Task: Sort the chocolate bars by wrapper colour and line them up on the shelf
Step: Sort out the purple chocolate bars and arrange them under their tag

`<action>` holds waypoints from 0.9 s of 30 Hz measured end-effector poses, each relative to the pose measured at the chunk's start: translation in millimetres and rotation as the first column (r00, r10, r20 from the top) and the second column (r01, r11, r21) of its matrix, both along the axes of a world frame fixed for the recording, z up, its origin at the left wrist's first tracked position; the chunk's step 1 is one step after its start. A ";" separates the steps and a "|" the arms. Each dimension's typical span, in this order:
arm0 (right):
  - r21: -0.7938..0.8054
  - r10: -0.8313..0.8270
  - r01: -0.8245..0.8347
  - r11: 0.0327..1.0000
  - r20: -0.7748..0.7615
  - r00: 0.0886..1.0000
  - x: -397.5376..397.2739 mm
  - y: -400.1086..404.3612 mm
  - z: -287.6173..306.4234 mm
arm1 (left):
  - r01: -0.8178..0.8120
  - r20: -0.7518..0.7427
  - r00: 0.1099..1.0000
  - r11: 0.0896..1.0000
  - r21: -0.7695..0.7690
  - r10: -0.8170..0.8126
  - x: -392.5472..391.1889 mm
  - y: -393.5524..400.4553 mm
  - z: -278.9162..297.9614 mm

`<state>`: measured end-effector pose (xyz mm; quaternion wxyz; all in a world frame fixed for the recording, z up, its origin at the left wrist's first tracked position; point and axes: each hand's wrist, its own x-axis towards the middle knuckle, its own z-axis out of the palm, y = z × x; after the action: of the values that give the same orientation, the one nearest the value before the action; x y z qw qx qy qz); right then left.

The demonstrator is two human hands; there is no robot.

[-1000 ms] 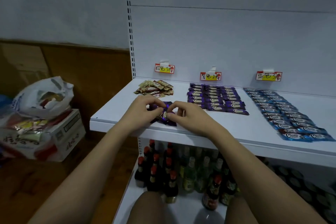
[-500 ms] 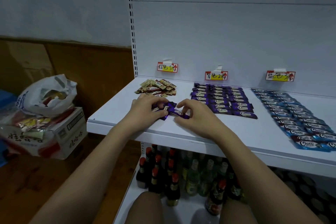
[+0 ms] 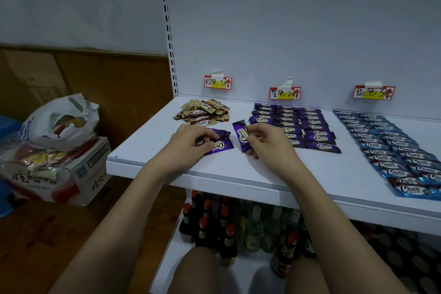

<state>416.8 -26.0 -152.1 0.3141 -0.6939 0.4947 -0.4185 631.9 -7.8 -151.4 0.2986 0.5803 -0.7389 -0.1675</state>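
On shelf [image 3: 133,157], right grip [image 3: 265,141] pinching purple bar [image 3: 242,136], left grip [image 3: 188,143] holding purple bars [image 3: 220,145]

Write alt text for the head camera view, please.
A person's right hand holds one purple chocolate bar above a white shelf; the left hand holds loose purple bars beside sorted rows.

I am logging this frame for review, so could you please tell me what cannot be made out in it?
- Head view: how many purple bars the left hand holds; its fingers cover them.
- Blue bars: the row runs off the right edge.
- Bottles below: the shelf and arms hide most of them.
- Price tags: the handwriting is too small to read reliably.
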 end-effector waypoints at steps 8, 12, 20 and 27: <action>-0.013 0.012 -0.011 1.000 0.090 0.996 -3.4 3.6 -1.2 | -0.011 0.087 0.996 1.000 0.003 0.011 -5.6 7.5 4.1; 0.022 0.004 -0.009 1.000 0.219 0.976 -2.3 8.2 1.5 | -0.006 0.050 0.999 1.000 0.026 0.005 -4.1 10.8 8.7; 0.047 -0.015 0.002 0.999 0.286 0.958 -4.5 10.3 4.0 | -0.098 -0.155 0.985 0.988 -0.124 0.078 -7.4 9.8 27.5; 0.061 -0.123 0.109 0.992 0.360 0.925 -5.7 12.2 3.3 | -0.136 -0.471 0.877 0.989 -0.051 0.096 -32.3 -7.8 53.2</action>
<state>411.1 -13.8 -148.8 0.3887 -0.5676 0.4765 -0.5474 599.6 -15.5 -98.2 0.5010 0.5533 -0.6153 -0.2535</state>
